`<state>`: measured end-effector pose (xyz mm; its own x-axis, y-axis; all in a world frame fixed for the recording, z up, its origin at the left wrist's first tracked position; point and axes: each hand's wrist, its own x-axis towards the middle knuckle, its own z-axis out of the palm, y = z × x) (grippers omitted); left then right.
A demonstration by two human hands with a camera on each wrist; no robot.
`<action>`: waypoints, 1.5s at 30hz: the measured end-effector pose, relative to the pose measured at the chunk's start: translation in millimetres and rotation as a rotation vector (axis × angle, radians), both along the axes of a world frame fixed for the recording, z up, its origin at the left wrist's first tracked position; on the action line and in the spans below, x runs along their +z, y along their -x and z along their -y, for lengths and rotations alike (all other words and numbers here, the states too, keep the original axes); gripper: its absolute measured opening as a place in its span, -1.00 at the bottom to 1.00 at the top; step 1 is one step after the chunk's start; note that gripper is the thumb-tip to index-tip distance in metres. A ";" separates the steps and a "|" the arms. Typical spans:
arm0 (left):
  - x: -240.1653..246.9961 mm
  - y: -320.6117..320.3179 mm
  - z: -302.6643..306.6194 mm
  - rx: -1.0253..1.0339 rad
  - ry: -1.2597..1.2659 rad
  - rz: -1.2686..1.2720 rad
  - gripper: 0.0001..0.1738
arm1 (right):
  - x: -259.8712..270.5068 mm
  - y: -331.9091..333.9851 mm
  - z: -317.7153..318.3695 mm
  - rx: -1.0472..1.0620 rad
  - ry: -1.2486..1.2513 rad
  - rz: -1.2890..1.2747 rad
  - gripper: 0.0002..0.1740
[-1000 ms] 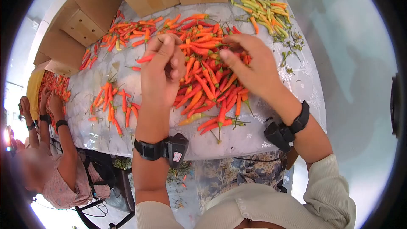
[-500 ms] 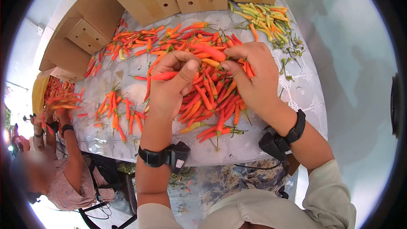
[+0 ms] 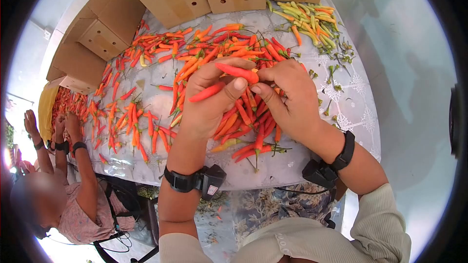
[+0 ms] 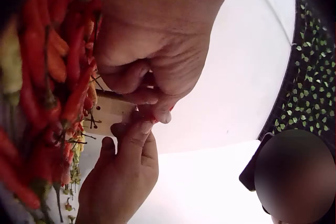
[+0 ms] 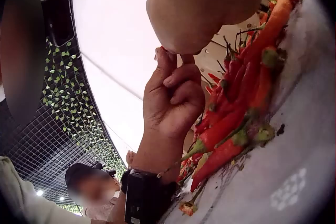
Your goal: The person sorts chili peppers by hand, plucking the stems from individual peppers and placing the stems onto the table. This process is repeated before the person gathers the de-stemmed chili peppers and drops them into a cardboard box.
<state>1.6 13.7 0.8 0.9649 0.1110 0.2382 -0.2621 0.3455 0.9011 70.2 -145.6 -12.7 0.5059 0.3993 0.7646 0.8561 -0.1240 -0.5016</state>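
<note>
I see left grip (image 3: 209, 107) and right grip (image 3: 288, 98) both pinching one chilli (image 3: 237, 72) | risk: a hard tug could snap it, or drop it into the desk (image 3: 343, 112) pile (image 3: 229, 44).

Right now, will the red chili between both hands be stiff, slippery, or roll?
Probably light and fairly stiff: the red chili spans straight between left hand and right hand. Its glossy skin may slip; tapered, it could roll.

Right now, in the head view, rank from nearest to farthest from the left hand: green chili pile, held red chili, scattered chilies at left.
1. Red chili, gripped by the left hand itself.
2. Scattered chilies, on the table to its left.
3. Green chili pile, far right corner.
</note>
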 end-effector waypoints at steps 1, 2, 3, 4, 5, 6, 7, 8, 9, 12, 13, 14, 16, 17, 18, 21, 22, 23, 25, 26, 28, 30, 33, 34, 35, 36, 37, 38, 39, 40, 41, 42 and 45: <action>-0.1 -0.2 1.0 -0.001 -0.013 0.007 -0.74 | 0.2 0.8 0.5 -0.005 0.005 0.011 -0.81; -0.5 -1.0 5.1 0.025 -0.073 0.037 -0.74 | 1.0 0.6 0.5 -0.009 0.009 0.023 -0.81; -0.4 -1.2 5.0 0.021 -0.100 0.042 -0.75 | 3.0 0.1 1.4 -0.001 0.034 0.032 -0.81; -0.2 -1.4 4.8 0.018 -0.127 0.046 -0.75 | 5.5 0.0 3.3 0.008 0.059 0.039 -0.81; 0.3 -0.5 0.9 -0.016 -0.119 0.022 -0.75 | 5.7 1.5 4.9 0.017 0.088 0.040 -0.81; 0.2 0.0 -1.3 -0.051 -0.114 -0.001 -0.75 | 4.6 1.6 5.0 0.033 0.075 0.067 -0.81; -0.5 -0.5 0.1 -0.045 -0.106 0.002 -0.73 | 4.8 -0.3 4.5 0.049 0.060 0.099 -0.82; -1.4 -1.2 2.9 -0.037 -0.098 0.005 -0.71 | 5.4 -1.8 3.8 0.067 0.045 0.132 -0.82; -2.0 -1.1 4.4 -0.028 -0.092 0.011 -0.69 | 5.6 -2.2 3.6 0.076 0.036 0.147 -0.82; -1.8 0.8 5.1 -0.059 -0.042 0.014 -0.69 | 5.8 -1.3 4.2 0.093 0.009 0.179 -0.81; -0.9 1.4 4.4 -0.089 -0.021 -0.008 -0.70 | 5.9 -0.6 3.8 0.094 0.003 0.186 -0.80; 0.5 2.1 2.9 -0.119 0.001 -0.030 -0.70 | 6.0 0.0 3.7 0.095 -0.003 0.193 -0.80; 0.4 2.5 1.3 -0.157 0.015 -0.038 -0.71 | 8.4 1.7 4.3 0.097 0.010 0.214 -0.80; -0.3 1.9 0.9 -0.165 0.007 -0.023 -0.71 | 10.0 2.0 4.5 0.098 0.016 0.226 -0.80; -0.9 1.3 0.2 -0.172 -0.002 -0.007 -0.71 | 10.9 1.9 4.5 0.103 0.011 0.232 -0.80; -3.9 1.9 -2.9 -0.191 -0.017 -0.004 -0.71 | 11.1 3.1 5.4 0.113 0.006 0.243 -0.80; -3.1 2.4 -2.0 -0.182 -0.016 -0.009 -0.70 | 11.3 2.9 5.6 0.113 0.010 0.247 -0.80; -1.4 3.0 -0.4 -0.172 -0.015 -0.012 -0.70 | 11.7 2.4 5.9 0.114 0.014 0.252 -0.80; -2.1 3.2 0.5 -0.187 -0.004 -0.009 -0.69 | 11.5 1.4 6.5 0.133 0.016 0.260 -0.81; -4.1 2.0 -2.2 -0.211 0.005 -0.004 -0.70 | 11.2 1.5 7.3 0.142 0.019 0.262 -0.81; -5.5 0.0 -2.9 -0.239 0.029 0.001 -0.70 | 12.3 3.5 9.3 0.145 0.041 0.261 -0.83; -6.3 0.9 -2.4 -0.237 0.064 -0.011 -0.70 | 12.8 3.6 9.2 0.143 0.056 0.271 -0.84; -8.5 -0.7 -6.1 -0.291 0.053 -0.008 -0.72 | 10.0 5.9 8.2 0.140 0.077 0.290 -0.85; -8.3 -0.4 -6.8 -0.294 0.058 -0.019 -0.72 | 9.6 5.2 9.0 0.141 0.090 0.297 -0.84; -8.0 -0.2 -7.2 -0.297 0.063 -0.029 -0.72 | 9.4 4.6 9.6 0.143 0.104 0.305 -0.84; -8.2 0.0 -7.0 -0.300 0.069 -0.038 -0.71 | 9.2 4.7 9.5 0.148 0.097 0.309 -0.83; -8.2 0.6 -6.4 -0.297 0.079 -0.040 -0.71 | 9.3 5.1 9.0 0.152 0.091 0.313 -0.82; -7.7 1.0 -5.7 -0.296 0.088 -0.042 -0.70 | 9.9 5.3 8.7 0.154 0.085 0.317 -0.81; -7.2 0.7 -5.3 -0.295 0.095 -0.044 -0.69 | 10.6 5.5 8.9 0.159 0.081 0.313 -0.81; -7.4 0.0 -5.4 -0.303 0.099 -0.042 -0.69 | 11.1 6.0 9.0 0.164 0.077 0.308 -0.80; -8.2 -0.5 -5.7 -0.310 0.104 -0.042 -0.68 | 11.4 6.5 9.1 0.170 0.073 0.302 -0.80; -9.0 -0.4 -6.0 -0.316 0.110 -0.042 -0.67 | 11.4 6.4 9.0 0.174 0.070 0.300 -0.80; -9.2 0.0 -5.9 -0.328 0.141 -0.055 -0.65 | 12.1 6.2 8.0 0.190 0.063 0.289 -0.80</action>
